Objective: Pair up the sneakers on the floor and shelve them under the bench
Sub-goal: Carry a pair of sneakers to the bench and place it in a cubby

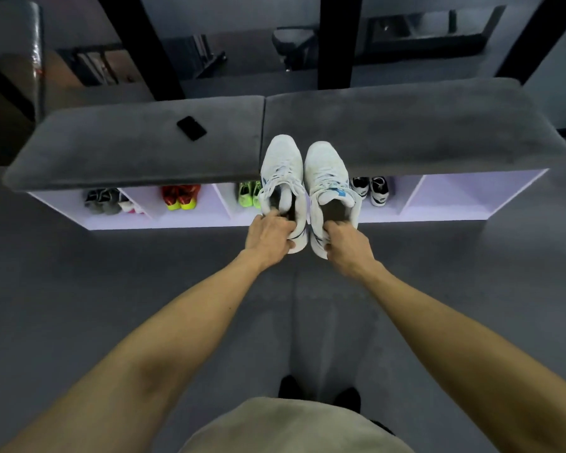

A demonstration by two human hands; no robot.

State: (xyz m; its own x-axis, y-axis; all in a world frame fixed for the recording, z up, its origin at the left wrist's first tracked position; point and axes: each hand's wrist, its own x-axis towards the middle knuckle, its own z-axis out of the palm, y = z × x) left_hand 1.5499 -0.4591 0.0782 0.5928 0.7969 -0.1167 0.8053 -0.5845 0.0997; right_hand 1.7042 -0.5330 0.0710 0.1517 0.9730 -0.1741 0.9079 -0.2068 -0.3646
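Note:
Two white sneakers with blue marks hang side by side in front of the bench, toes pointing away from me. My left hand [270,238] grips the heel collar of the left sneaker [281,165], fingers hooked inside it. My right hand [347,245] grips the heel of the right sneaker [325,168] the same way. The grey cushioned bench [406,125] has a white shelf [451,204] beneath, split into compartments. Behind the held shoes the middle compartment is partly hidden.
The compartments hold a grey pair [103,200], a red and yellow pair [181,197], a neon green pair [248,194] and a black and white pair [371,189]. The rightmost compartment shows no shoes. A black phone [192,128] lies on the bench's left cushion. Grey floor [79,273] surrounds me.

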